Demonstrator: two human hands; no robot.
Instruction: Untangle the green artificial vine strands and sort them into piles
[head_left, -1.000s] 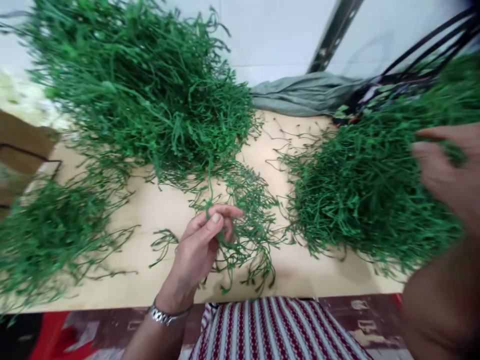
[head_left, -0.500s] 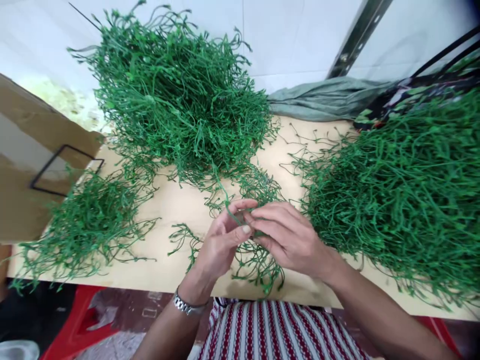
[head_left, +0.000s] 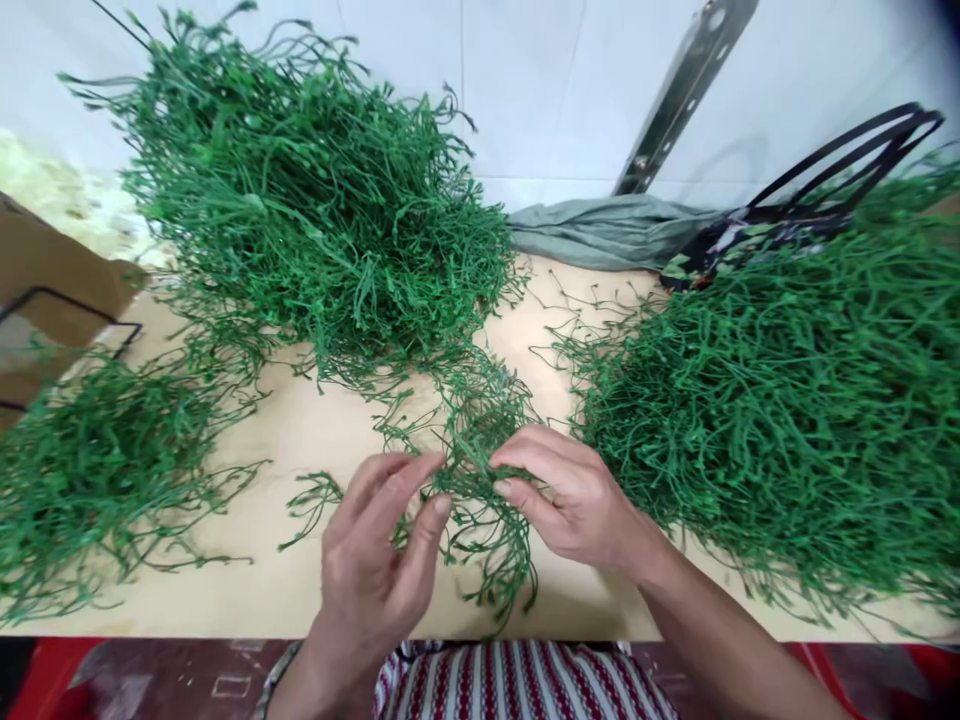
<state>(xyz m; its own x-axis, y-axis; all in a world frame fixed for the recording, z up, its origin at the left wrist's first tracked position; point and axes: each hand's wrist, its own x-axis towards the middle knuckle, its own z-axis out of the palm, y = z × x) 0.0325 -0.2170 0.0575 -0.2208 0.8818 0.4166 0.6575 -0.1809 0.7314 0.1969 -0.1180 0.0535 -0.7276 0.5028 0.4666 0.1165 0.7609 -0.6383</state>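
Observation:
Green plastic stems lie in heaps on a pale wooden table (head_left: 247,560). A small loose cluster of stems (head_left: 480,470) sits at the front middle. My left hand (head_left: 375,560) rests at the cluster's left side, fingers bent with stems between thumb and forefinger. From the right, my right hand (head_left: 562,495) pinches the same cluster with its fingertips. A tall heap of stems (head_left: 315,220) rises behind the hands, and a broad heap (head_left: 780,400) spreads to the right.
A smaller heap of stems (head_left: 97,470) lies at the left edge beside a brown cardboard box (head_left: 45,290). Grey-green cloth (head_left: 600,230), a black-handled bag (head_left: 810,200) and a metal bar (head_left: 675,90) stand at the back against a white wall. A striped garment (head_left: 517,685) shows below.
My right hand came in from the far right heap to the small cluster. Since half a second ago both hands have drawn slightly apart and the left hand has dropped lower.

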